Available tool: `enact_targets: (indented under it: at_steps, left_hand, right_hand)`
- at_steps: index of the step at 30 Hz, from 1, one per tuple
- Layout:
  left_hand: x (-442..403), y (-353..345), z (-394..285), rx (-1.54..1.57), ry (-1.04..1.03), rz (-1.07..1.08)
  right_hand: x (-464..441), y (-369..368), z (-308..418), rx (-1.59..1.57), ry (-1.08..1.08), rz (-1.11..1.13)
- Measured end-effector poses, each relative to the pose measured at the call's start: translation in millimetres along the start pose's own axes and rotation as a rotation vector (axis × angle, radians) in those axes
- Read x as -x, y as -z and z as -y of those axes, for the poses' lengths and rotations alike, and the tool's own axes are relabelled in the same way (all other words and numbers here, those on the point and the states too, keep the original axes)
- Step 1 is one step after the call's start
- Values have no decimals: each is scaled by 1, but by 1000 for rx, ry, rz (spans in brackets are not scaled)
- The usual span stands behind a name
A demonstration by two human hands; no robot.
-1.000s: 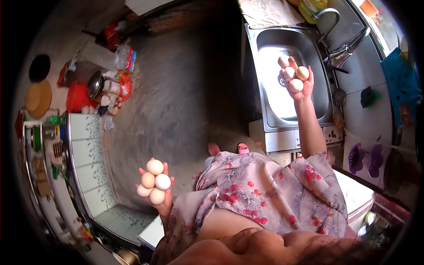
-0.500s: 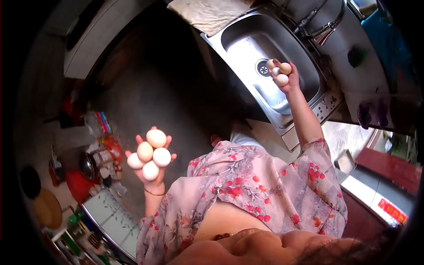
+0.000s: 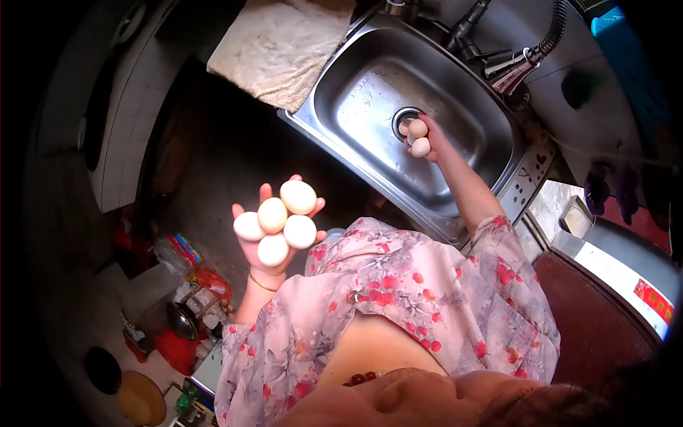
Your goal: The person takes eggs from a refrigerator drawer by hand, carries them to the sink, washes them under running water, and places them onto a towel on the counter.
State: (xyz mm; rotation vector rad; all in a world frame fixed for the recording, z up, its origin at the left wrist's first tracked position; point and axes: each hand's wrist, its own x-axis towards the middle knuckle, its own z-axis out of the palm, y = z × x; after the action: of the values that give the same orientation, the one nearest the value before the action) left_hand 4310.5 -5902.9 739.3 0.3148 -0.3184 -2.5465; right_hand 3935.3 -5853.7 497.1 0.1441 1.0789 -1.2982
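My left hand [image 3: 265,268] is palm up with its fingers spread and curled up around several pale eggs [image 3: 272,215]. The eggs lie clustered on the palm and fingers, some white, some light tan. A thin bracelet [image 3: 262,285] circles that wrist. Over the sink [image 3: 341,92], my right hand [image 3: 435,144] holds a smaller group of eggs [image 3: 417,129] close above the drain. Its fingers are partly hidden by the eggs, and whether these touch the sink bottom I cannot tell.
A faucet [image 3: 466,39] and a hose sprayer [image 3: 516,71] stand behind the sink. A beige cloth [image 3: 281,53] lies on the counter at its left. Bags, a pot lid [image 3: 183,320] and other household items sit at the lower left. A dark red panel [image 3: 587,306] is at right.
My right hand has lowered with its eggs toward the sink drain. My left hand, still holding its eggs, has moved right and up toward the sink; the view has shifted closer to the sink.
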Motion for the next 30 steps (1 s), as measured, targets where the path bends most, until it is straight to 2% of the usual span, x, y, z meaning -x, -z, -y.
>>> enact_targets:
  at_steps: [7, 13, 20, 23, 26, 29, 30]
  left_hand:
    - [-91, -15, -8, 38, 267, -11]
    - [-142, -22, -7, 65, 408, 7]
    - [-195, -29, -17, 70, 522, -74]
    - [-219, -26, -25, 71, 558, -112]
    - [-247, -15, -30, 68, 609, -147]
    - [-260, -10, -19, 137, 644, -178]
    - [-266, -7, -19, 143, 663, -193]
  right_hand:
    - [-11, 4, -4, 88, -37, -70]
    - [-11, 7, -2, 47, -10, -93]
    - [7, 10, 3, -99, -14, -253]
    - [14, 13, 11, -1, 44, -322]
    - [-4, 19, 10, 458, 252, -438]
    - [-6, 13, 6, 1206, 461, -673]
    - [-3, 5, 10, 1285, 428, -646]
